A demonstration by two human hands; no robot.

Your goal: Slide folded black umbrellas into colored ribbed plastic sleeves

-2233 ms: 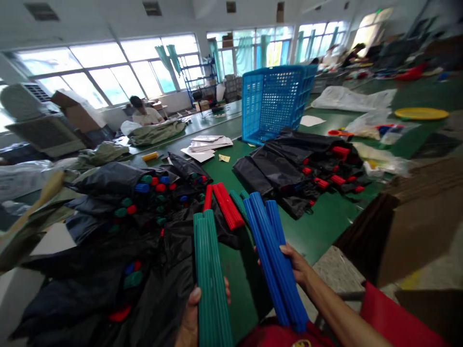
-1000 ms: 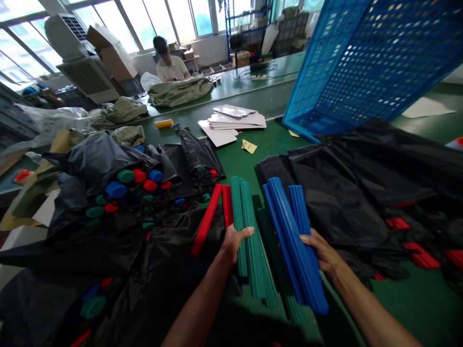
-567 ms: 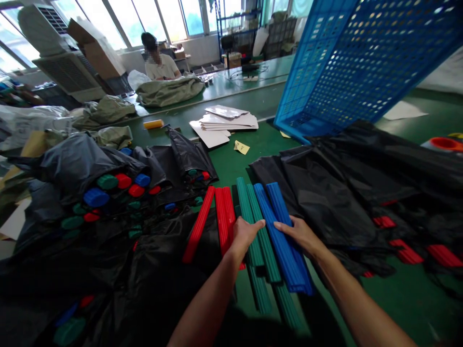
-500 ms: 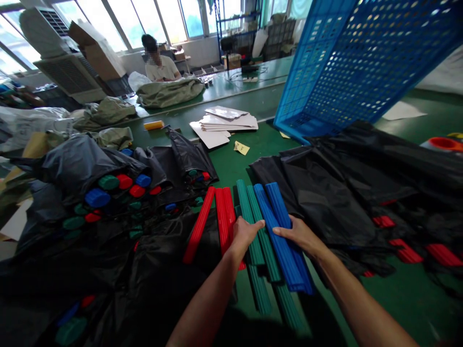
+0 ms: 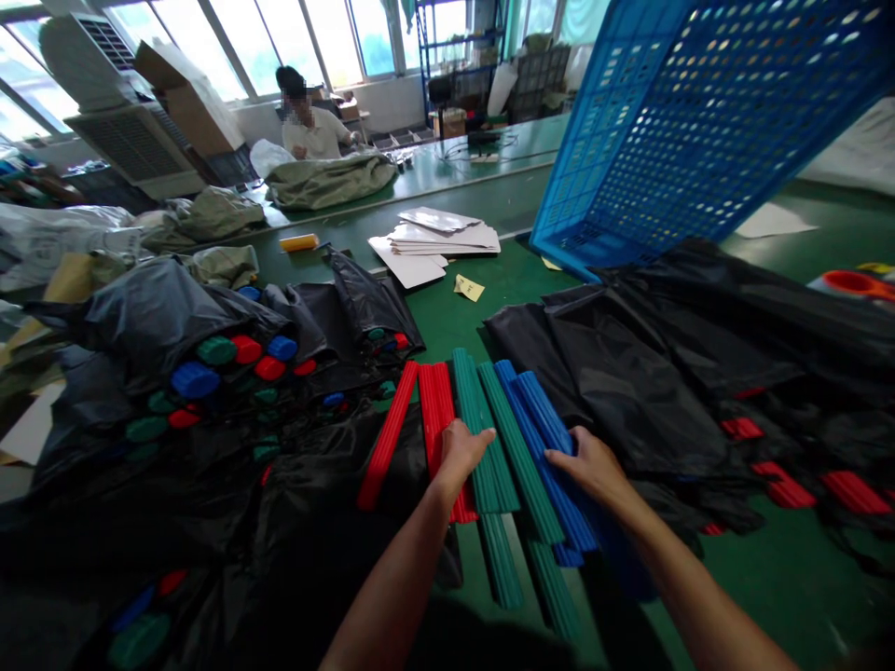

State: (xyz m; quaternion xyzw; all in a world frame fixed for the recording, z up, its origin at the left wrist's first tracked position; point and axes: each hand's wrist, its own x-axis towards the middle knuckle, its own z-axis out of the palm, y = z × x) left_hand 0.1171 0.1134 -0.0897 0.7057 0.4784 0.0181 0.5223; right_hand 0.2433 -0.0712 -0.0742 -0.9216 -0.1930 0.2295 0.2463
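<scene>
- While the left hand [image 5: 461,457] is resting on the green ribbed rods [image 5: 521,466], the left fingers [image 5: 482,436] are lying flat and together across them, not closing around anything.
- Over on the right, the right hand [image 5: 587,466] is spreading across the blue ribbed rods [image 5: 542,429], with the right fingers [image 5: 559,455] stretched open on top and no firm grip showing.
- Right beside the left hand, the red ribbed rods [image 5: 437,438] are lying on the green bench [image 5: 489,321], and the whole coloured row is running red, green, blue from left to right, the green and blue rods overlapping.
- Flanking that row, black folded fabric [image 5: 629,391] is heaping up on the right, dotted with red ribbed ends [image 5: 783,494], while a second black pile [image 5: 314,485] is showing round blue, red and green ends [image 5: 196,380] on the left.
- Farther up the bench, a blue plastic crate [image 5: 671,140] is standing tilted on its edge behind the right-hand pile.
- Just beyond the rods, a yellow sticky note [image 5: 468,288] is lying near a stack of white sheets [image 5: 447,233], its marks too small to read.
- At the far bench, a co-worker [image 5: 308,121] is sitting behind olive fabric [image 5: 328,177].
</scene>
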